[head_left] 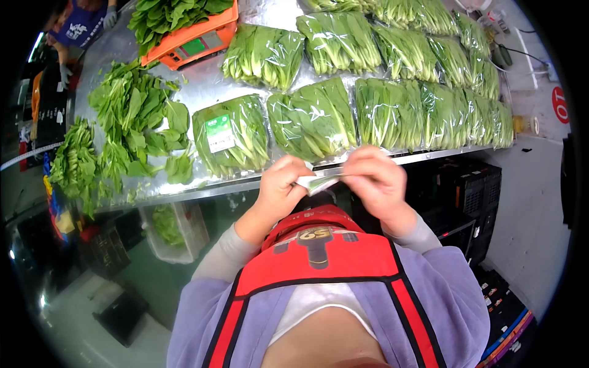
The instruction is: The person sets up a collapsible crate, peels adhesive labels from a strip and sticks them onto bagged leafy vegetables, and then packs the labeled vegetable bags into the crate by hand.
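Observation:
In front of my red apron, at the table's near edge, both hands are closed on a small white and green label [319, 182]. My left hand [281, 189] pinches it from one side. The fingers of my right hand [375, 184], slightly blurred, grip its other side. Just beyond my left hand lies a clear bag of leafy greens [248, 138] with a green and white label [219, 133] stuck on it. Beside it rests a bag of greens [313, 119] on which no label shows. A further bagged bunch [388, 113] lies beyond my right hand.
More bagged greens [340, 43] cover the back of the metal table [208, 92]. Loose leafy greens [129, 110] lie on the left, near an orange crate [190, 43] of greens. A white bin [178, 236] stands below. Another person [80, 24] is at the far left.

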The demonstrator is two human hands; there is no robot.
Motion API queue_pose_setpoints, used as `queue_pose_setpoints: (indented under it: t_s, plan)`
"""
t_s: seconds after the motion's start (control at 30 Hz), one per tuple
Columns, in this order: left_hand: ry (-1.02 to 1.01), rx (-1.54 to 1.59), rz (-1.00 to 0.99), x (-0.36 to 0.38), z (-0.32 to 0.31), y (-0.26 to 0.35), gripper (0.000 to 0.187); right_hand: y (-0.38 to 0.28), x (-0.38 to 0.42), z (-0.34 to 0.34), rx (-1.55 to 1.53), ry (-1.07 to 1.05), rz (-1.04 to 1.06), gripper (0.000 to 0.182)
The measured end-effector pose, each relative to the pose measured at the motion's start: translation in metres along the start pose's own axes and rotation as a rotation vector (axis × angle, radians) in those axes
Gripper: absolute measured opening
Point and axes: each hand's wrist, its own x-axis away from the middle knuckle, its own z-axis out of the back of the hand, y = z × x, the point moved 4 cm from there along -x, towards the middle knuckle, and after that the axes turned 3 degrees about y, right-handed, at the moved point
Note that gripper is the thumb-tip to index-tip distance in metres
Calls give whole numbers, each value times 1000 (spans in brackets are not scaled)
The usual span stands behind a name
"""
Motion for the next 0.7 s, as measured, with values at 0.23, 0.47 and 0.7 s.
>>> queue_pose_setpoints:
  t_s: [0.23, 0.47, 0.7]
  plan:
    - [-131, -49, -90, 27, -16, -18, 11, 108, -34, 13, -256, 187, -522, 17]
    - [213, -9, 37, -3, 8, -19, 8, 96, -47, -12, 986, 135, 61, 34]
    - [249, -214, 57, -19, 12, -29, 18, 70, 44, -47, -513, -112, -706, 18]
